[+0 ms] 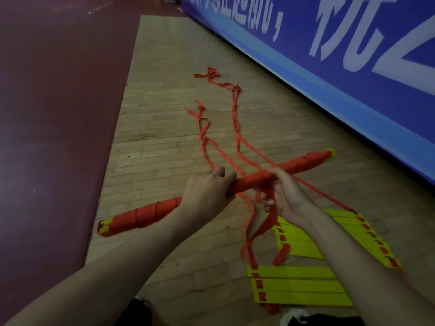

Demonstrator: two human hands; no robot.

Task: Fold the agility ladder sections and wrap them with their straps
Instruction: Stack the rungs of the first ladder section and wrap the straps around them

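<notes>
A long bundle of ladder rungs point(303, 164), wound almost fully in red strap with yellow ends showing, is held level above the floor. My left hand point(207, 191) grips the bundle left of its middle. My right hand point(282, 194) sits at the middle and pinches a loose red strap point(267, 223) that hangs from the bundle. More red strap point(235, 111) trails away across the floor. Two flat stacks of yellow rungs point(299, 285) lie on the floor at the lower right, joined by red straps.
A blue banner point(341, 74) with white characters runs along the right side. The wooden floor strip point(160, 128) borders a dark red floor area point(54, 114) on the left. Dark shoes show at the bottom edge.
</notes>
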